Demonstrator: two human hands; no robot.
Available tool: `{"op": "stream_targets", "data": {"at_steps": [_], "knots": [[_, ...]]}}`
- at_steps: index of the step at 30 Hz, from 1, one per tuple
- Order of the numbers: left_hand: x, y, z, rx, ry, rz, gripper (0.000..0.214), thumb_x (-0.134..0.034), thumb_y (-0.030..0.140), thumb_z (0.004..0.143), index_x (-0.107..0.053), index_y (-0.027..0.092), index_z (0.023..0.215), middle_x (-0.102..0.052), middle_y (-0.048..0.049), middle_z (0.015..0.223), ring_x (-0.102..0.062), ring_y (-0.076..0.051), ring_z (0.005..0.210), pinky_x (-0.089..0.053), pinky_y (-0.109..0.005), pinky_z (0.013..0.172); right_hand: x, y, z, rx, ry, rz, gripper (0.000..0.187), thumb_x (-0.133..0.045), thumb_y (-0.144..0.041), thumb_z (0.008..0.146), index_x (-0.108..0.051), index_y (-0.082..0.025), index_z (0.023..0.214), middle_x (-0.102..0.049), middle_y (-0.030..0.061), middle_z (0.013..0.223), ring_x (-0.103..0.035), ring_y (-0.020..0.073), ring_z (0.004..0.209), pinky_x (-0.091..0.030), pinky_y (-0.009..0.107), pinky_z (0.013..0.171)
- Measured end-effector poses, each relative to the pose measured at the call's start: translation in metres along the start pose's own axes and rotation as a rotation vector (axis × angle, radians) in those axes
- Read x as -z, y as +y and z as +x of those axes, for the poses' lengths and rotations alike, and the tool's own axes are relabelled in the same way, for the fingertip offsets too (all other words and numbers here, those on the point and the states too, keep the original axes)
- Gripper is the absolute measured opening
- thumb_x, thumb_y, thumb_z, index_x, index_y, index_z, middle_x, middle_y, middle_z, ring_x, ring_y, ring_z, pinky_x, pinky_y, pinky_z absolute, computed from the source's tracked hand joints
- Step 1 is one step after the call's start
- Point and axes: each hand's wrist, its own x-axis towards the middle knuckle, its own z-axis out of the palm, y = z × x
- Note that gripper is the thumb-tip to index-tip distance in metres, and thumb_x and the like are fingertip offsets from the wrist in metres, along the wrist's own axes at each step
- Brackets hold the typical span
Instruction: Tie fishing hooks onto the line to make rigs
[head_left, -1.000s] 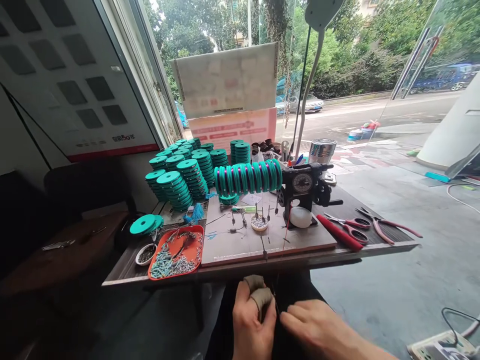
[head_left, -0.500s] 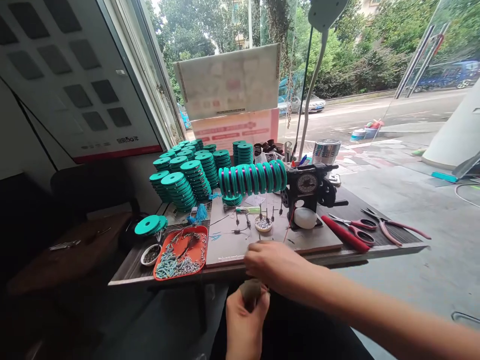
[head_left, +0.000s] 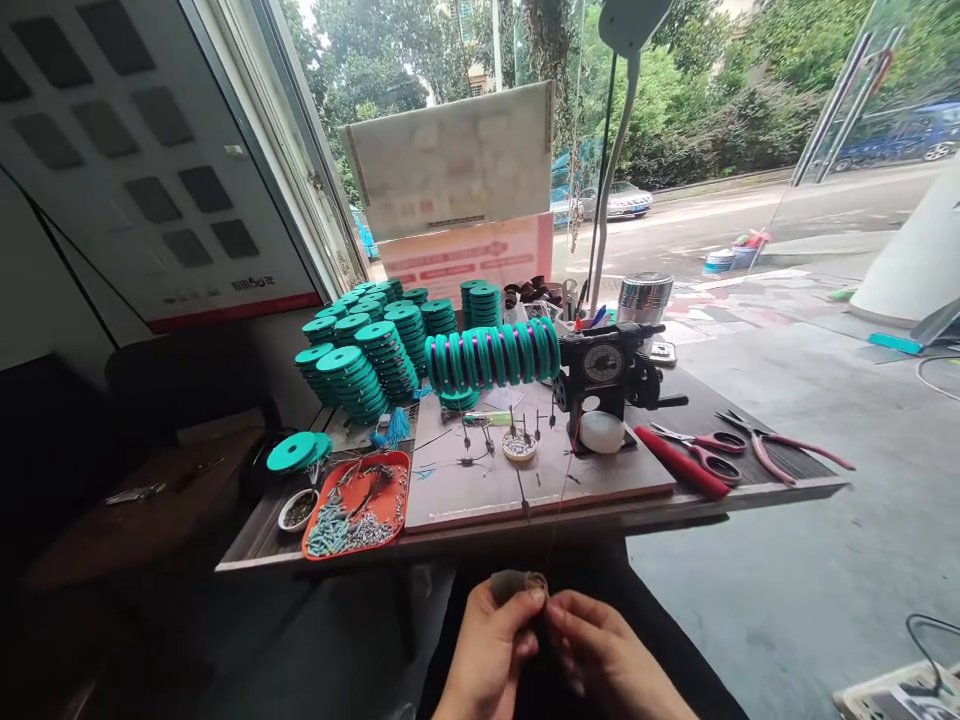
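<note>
Both hands are held together below the table's front edge. My left hand (head_left: 489,647) has cloth guards on two fingertips and is closed in a pinch. My right hand (head_left: 600,655) meets it, fingers pinched together too. A thin line (head_left: 559,500) runs from between them up over the board (head_left: 480,490) toward the black winding machine (head_left: 607,375). What the fingertips grip is too small to make out beyond that line.
Stacks of teal spools (head_left: 367,355) and a row of spools (head_left: 491,355) fill the back of the table. An orange tray (head_left: 356,505) of small parts sits front left. Red scissors (head_left: 701,445) and pliers (head_left: 780,450) lie on the right. A lamp stalk (head_left: 619,150) rises behind.
My right hand reached up to the board's front edge, then came back down to meet my left hand below the table.
</note>
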Motion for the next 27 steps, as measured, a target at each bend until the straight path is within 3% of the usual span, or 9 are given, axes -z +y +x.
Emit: {"op": "stream_targets", "data": {"at_steps": [3,7,9,12,16,22,27], "knots": [[0.001,0.001,0.000,-0.196,0.014,0.220,0.011,-0.073,0.020,0.058,-0.065,0.012,0.060,-0.049,0.0036,0.053,-0.034,-0.005,0.046,-0.026,-0.018,0.044,0.018,-0.005,-0.009,0.140,-0.004,-0.217,0.034,-0.050,-0.049,0.077,-0.046,-0.018,0.063,-0.034,-0.0053,0.055,-0.029,0.0091,0.048,-0.023,0.023,0.045],[0.005,-0.005,-0.003,-0.649,0.052,0.679,0.015,-0.061,0.019,0.071,-0.061,0.016,0.057,-0.056,-0.0023,0.069,-0.052,-0.015,0.065,-0.041,-0.025,0.059,0.030,-0.020,-0.021,0.397,-0.118,-0.558,0.025,-0.050,-0.024,0.075,-0.040,-0.018,0.053,-0.036,-0.0035,0.059,-0.026,0.0108,0.052,-0.020,0.026,0.049],[0.008,-0.015,-0.002,-0.867,0.113,0.773,0.013,-0.057,0.017,0.074,-0.064,0.018,0.064,-0.058,-0.0045,0.074,-0.055,-0.017,0.068,-0.045,-0.027,0.060,0.026,-0.042,-0.021,0.552,-0.214,-0.789,0.018,-0.046,-0.011,0.072,-0.045,-0.018,0.056,-0.040,-0.0026,0.058,-0.026,0.0116,0.052,-0.021,0.026,0.049],[0.013,-0.035,0.003,-1.201,0.272,0.839,0.019,-0.055,0.010,0.073,-0.068,0.022,0.078,-0.061,-0.0060,0.079,-0.058,-0.020,0.075,-0.048,-0.031,0.068,0.009,-0.089,-0.008,0.720,-0.392,-1.229,0.018,-0.046,0.001,0.068,-0.055,-0.015,0.067,-0.054,0.0019,0.068,-0.039,0.0123,0.059,-0.028,0.024,0.053],[0.021,-0.043,0.011,-1.334,0.599,0.842,0.019,-0.059,0.011,0.071,-0.069,0.024,0.079,-0.059,-0.0063,0.078,-0.057,-0.022,0.075,-0.049,-0.033,0.066,-0.019,-0.138,0.029,0.570,-0.495,-1.345,0.017,-0.051,-0.002,0.074,-0.059,-0.013,0.064,-0.057,-0.0003,0.066,-0.047,0.0089,0.061,-0.034,0.017,0.056],[0.030,-0.022,0.011,-1.543,0.584,1.114,0.015,-0.061,0.008,0.071,-0.067,0.019,0.078,-0.060,-0.0073,0.077,-0.057,-0.020,0.071,-0.052,-0.031,0.061,-0.044,-0.153,0.068,0.331,-0.566,-1.434,0.009,-0.058,-0.009,0.076,-0.067,-0.011,0.077,-0.060,-0.0018,0.062,-0.055,0.0098,0.060,-0.040,0.018,0.053],[0.027,-0.013,0.008,-1.553,0.433,1.092,0.021,-0.058,0.002,0.071,-0.066,0.018,0.081,-0.065,-0.0054,0.070,-0.056,-0.016,0.064,-0.049,-0.026,0.058,-0.064,-0.160,0.075,0.122,-0.628,-1.543,0.019,-0.054,-0.030,0.087,-0.060,-0.013,0.091,-0.063,0.0007,0.088,-0.061,0.0131,0.072,-0.051,0.029,0.063]]}}
